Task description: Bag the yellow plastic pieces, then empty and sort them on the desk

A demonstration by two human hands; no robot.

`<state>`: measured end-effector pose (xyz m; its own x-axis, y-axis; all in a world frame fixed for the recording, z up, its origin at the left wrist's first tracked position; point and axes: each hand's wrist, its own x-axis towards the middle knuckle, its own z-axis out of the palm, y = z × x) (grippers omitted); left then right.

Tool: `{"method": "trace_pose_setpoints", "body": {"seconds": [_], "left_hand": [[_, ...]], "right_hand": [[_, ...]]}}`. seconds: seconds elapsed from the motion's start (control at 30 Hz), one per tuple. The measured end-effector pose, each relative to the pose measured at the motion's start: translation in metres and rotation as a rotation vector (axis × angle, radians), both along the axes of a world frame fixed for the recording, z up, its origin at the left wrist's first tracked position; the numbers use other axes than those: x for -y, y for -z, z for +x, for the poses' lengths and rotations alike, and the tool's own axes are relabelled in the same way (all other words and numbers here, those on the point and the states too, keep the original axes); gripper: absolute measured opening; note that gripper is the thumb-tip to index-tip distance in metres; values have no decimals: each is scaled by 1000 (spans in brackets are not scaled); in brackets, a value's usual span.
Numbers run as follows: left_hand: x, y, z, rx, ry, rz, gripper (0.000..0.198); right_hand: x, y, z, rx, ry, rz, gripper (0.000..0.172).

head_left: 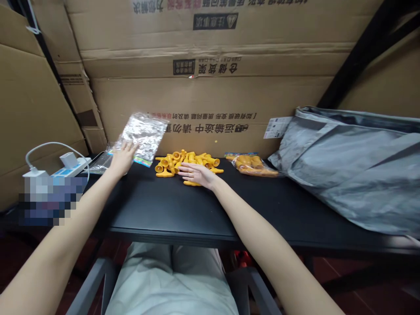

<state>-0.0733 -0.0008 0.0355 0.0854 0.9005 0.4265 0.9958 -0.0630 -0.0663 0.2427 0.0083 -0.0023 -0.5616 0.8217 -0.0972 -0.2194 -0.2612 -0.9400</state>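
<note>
A clear plastic bag [146,131] with a colourful strip along its lower edge is raised off the table at the left, and my left hand [124,156] is closed on its near side. My left thumb is hidden. My right hand [200,176] is open, with its fingers stretched out to the left. It is in front of a pile of orange-yellow plastic pipe-shaped pieces [170,164] with round, flared ends. Whether the fingertips touch the pieces I cannot tell. One piece [191,183] shows just below this hand.
More clear bags [98,164] lie by the left hand. A power strip [70,168] with chargers and a white cable is at the left. To the right are a filled bag of yellow pieces [251,165] and a large grey fabric bag [354,170]. Cardboard [210,96] stands behind the black table [157,214].
</note>
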Motion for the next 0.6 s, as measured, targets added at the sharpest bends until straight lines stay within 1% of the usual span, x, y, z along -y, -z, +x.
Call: {"method": "trace_pose_setpoints", "body": {"seconds": [0.1, 0.17, 0.27, 0.33, 0.4, 0.47, 0.53, 0.57, 0.6], "left_hand": [[5, 11, -38, 16, -186, -114, 63], [6, 21, -55, 46, -310, -233, 61], [3, 33, -70, 65, -393, -353, 60], [-1, 36, -74, 53, -418, -403, 59], [-6, 35, -77, 16, -425, -437, 59], [-13, 30, -80, -22, -442, -475, 60], [-21, 21, -83, -31, -476, -511, 62], [-26, 15, -84, -20, -471, -505, 64], [-30, 9, -84, -4, -434, -488, 65]], "right_hand": [[-1, 3, -1, 36, 26, 10, 24], [-1, 4, -3, 66, 84, 49, 20], [-1, 9, -8, 153, 182, 161, 14], [-3, 14, -12, 211, 227, 252, 11], [-6, 21, -17, 240, 263, 342, 14], [-11, 27, -21, 257, 300, 433, 22], [-16, 33, -22, 294, 341, 542, 28], [-18, 35, -22, 317, 360, 596, 29], [-19, 37, -22, 336, 375, 644, 30]]}}
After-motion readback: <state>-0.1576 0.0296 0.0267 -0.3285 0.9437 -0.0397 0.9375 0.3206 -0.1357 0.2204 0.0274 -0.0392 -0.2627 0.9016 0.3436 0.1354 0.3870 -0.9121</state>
